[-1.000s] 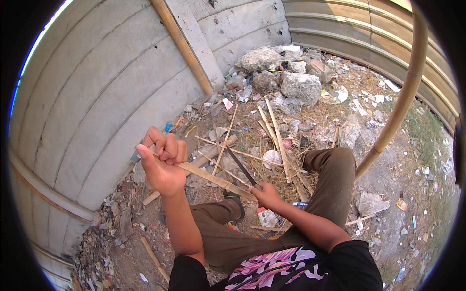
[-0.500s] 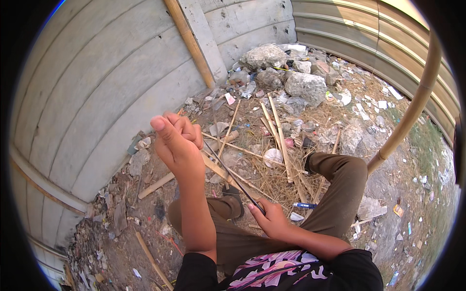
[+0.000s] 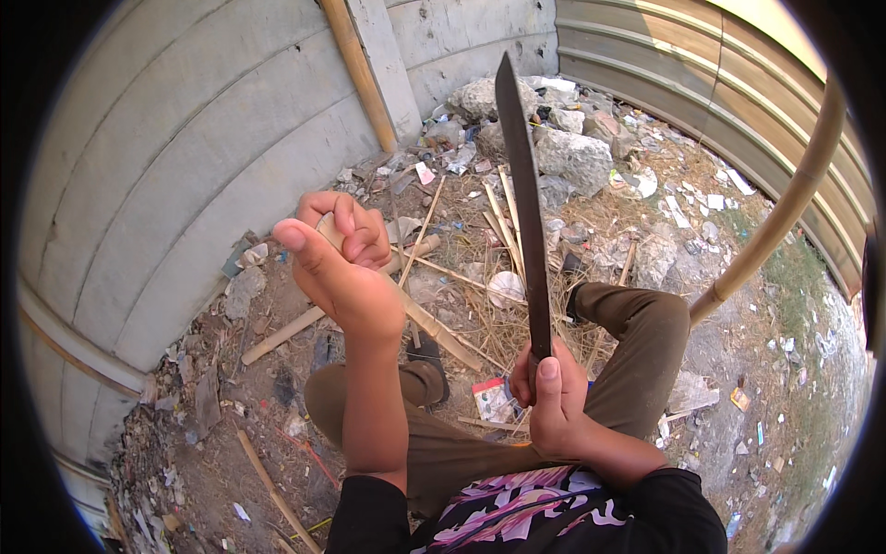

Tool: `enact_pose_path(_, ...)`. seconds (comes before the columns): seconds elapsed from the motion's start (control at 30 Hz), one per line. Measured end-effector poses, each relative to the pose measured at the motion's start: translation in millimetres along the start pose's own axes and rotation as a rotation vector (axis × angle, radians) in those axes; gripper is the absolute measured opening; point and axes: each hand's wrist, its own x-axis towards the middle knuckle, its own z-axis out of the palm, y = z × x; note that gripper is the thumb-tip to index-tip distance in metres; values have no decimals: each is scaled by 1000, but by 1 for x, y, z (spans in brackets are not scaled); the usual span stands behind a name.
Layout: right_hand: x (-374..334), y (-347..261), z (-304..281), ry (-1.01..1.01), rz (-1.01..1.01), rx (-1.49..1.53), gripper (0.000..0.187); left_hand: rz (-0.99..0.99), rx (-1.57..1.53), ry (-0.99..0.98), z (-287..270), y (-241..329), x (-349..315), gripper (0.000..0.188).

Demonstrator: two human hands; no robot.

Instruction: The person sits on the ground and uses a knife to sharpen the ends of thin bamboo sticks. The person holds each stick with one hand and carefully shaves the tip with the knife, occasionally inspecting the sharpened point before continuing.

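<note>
My left hand point(image 3: 343, 263) is raised left of the middle, closed around a split bamboo piece point(image 3: 432, 325). One pale end shows between thumb and fingers; the rest slants down behind my wrist toward the right. In front of my lap my right hand point(image 3: 559, 406) is wrapped around the handle of a machete point(image 3: 526, 185). Its long dark blade stands nearly upright, tip pointing away, apart from the bamboo. Most of the handle is hidden by my fingers. Between my knees, a red and white packet point(image 3: 492, 400) lies on the ground beside my right hand.
Thin bamboo strips point(image 3: 503, 222) and dry shavings lie ahead on littered ground. Large rocks point(image 3: 572, 162) sit at the far corner, between a concrete wall point(image 3: 212, 138) and a metal fence point(image 3: 637, 55). A bamboo pole point(image 3: 775, 240) rises at right; another stick point(image 3: 277, 491) lies lower left.
My right hand has lifted and turned the machete from edge-on, slanting low beside the bamboo, to upright with its flat side showing. My left hand stays raised, its fingers slightly shifted.
</note>
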Motion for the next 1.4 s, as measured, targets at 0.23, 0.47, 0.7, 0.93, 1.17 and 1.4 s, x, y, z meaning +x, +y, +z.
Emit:
enact_pose_path(0.23, -33, 25, -8, -282, 252, -527, 29, 7, 75, -25, 4, 7, -14, 52)
enact_pose_path(0.47, -12, -31, -18, -56, -157, -92, 33, -30, -35, 6, -3, 6, -7, 63)
enact_pose_path(0.7, -49, 13, -14, -258, 511, -395, 34, 6, 105, -185, 0, 13, -24, 73)
enact_pose_path(0.93, -30, -18, -28, -220, 955, 176, 35, 6, 126, -222, 10, 15, -32, 75)
enact_pose_path(1.17, -25, -44, -27, -76, 522, 132, 31, -57, 14, -199, 2, 9, -19, 73)
enact_pose_path(1.4, -45, 10, -20, -95, 93, -439, 25, 35, 73, -151, 2, 4, -16, 65)
